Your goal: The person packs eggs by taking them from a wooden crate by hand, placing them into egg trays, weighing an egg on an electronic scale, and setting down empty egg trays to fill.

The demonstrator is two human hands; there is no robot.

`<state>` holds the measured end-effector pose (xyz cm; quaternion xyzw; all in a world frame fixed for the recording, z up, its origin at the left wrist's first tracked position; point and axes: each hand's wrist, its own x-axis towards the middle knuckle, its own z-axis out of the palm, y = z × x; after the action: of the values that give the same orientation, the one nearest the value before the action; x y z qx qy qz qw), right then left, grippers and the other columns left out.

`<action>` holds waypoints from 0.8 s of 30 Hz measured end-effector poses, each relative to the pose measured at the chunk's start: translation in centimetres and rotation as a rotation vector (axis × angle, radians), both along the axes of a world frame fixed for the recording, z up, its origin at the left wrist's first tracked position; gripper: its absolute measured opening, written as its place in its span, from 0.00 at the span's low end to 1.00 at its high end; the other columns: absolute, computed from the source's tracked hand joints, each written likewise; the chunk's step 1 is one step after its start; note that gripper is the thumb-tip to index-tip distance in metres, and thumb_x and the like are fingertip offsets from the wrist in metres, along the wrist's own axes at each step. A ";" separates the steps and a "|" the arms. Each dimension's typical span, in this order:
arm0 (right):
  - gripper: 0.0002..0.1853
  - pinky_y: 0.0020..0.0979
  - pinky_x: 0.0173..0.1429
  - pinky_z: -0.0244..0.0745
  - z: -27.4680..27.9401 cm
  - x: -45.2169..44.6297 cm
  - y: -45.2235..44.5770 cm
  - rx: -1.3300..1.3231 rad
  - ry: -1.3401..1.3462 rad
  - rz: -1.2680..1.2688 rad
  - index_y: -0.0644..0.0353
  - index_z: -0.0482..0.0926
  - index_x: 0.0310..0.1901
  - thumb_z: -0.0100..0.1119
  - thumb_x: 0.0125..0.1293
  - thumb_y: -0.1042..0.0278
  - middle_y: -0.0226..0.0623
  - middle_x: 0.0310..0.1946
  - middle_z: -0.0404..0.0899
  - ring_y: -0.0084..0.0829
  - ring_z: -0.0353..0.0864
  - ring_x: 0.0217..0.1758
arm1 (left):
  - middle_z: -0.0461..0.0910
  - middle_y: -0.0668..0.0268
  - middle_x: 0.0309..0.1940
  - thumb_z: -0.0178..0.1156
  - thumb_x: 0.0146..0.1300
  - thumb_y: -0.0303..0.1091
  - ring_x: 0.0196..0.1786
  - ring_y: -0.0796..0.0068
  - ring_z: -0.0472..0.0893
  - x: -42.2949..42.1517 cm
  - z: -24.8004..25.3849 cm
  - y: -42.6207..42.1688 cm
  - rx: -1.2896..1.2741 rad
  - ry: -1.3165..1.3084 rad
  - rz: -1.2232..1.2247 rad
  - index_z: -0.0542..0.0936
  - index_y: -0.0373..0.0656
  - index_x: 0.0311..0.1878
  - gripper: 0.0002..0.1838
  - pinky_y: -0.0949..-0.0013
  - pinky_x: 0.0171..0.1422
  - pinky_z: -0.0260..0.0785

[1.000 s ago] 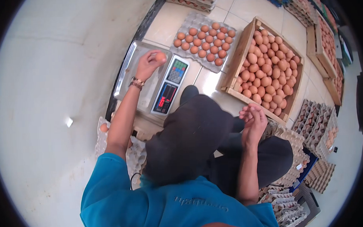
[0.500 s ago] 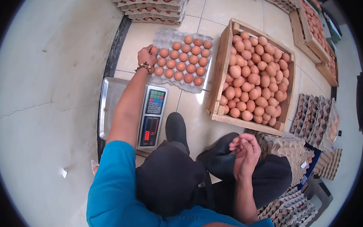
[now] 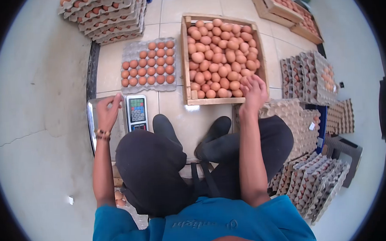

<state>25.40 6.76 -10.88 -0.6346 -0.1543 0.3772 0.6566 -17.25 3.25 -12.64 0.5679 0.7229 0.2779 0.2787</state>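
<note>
My left hand (image 3: 109, 111), a beaded bracelet at its wrist, hovers over the steel pan of a digital scale (image 3: 136, 110). Its fingers are loosely extended and hold nothing I can see. Just beyond lies a grey egg tray (image 3: 133, 49), mostly filled with brown eggs (image 3: 151, 71); bare cups remain at its far left. To the right stands a wooden crate (image 3: 226, 100) heaped with brown eggs (image 3: 218, 58). At the crate's near right corner is my right hand (image 3: 255, 95), fingers apart and slightly bent over the eggs. Whether its fingertips touch an egg is unclear.
Stacked egg trays (image 3: 113, 21) rise at the far left, with more stacks (image 3: 304, 78) to the right and near right (image 3: 310, 184). Other egg crates (image 3: 282, 9) stand at the far right. My boots (image 3: 165, 128) rest on the tiles between scale and crate.
My left hand has drawn back from the egg at the tray's left side to above the scale. My right hand has moved forward to the crate's corner. The view has shifted.
</note>
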 end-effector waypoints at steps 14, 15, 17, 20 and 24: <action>0.41 0.44 0.67 0.66 -9.3 -4.1 10.9 0.061 -1.536 1.066 0.54 0.66 0.64 0.72 0.46 0.61 0.48 0.61 0.66 0.47 0.67 0.64 | 0.85 0.61 0.35 0.59 0.71 0.30 0.40 0.76 0.82 0.2 10.9 -16.2 0.157 0.068 0.238 0.83 0.32 0.48 0.11 0.70 0.48 0.72; 0.42 0.44 0.67 0.65 -9.5 -4.4 11.6 0.062 -1.513 1.060 0.54 0.66 0.65 0.72 0.46 0.60 0.49 0.61 0.65 0.47 0.67 0.64 | 0.85 0.62 0.34 0.59 0.71 0.30 0.39 0.76 0.81 0.1 10.5 -17.2 0.124 0.056 0.261 0.83 0.32 0.48 0.11 0.71 0.47 0.72; 0.43 0.44 0.68 0.64 -9.8 -4.7 12.6 0.059 -1.472 1.051 0.53 0.65 0.65 0.72 0.45 0.58 0.49 0.62 0.65 0.47 0.66 0.64 | 0.85 0.62 0.34 0.59 0.71 0.29 0.38 0.76 0.82 0.6 10.0 -18.7 0.086 -0.010 0.331 0.83 0.32 0.47 0.10 0.71 0.47 0.73; 0.36 0.49 0.65 0.65 -11.1 -5.5 14.6 0.098 -1.588 0.980 0.56 0.67 0.62 0.67 0.51 0.53 0.51 0.60 0.66 0.51 0.67 0.64 | 0.85 0.62 0.34 0.60 0.70 0.29 0.37 0.76 0.82 1.6 8.6 -20.0 0.095 -0.032 0.370 0.84 0.32 0.47 0.10 0.71 0.46 0.73; 0.34 0.46 0.63 0.65 -11.9 -5.5 16.7 0.158 -1.477 0.834 0.59 0.69 0.61 0.63 0.52 0.57 0.51 0.59 0.67 0.48 0.67 0.62 | 0.85 0.62 0.34 0.60 0.69 0.29 0.38 0.74 0.82 1.4 7.0 -20.7 0.094 0.040 0.368 0.84 0.33 0.45 0.09 0.70 0.48 0.73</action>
<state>19.95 23.46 -22.76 -0.5615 -0.7901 0.0655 0.2370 -15.85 -17.47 -5.65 0.4437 0.8062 0.3465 0.1820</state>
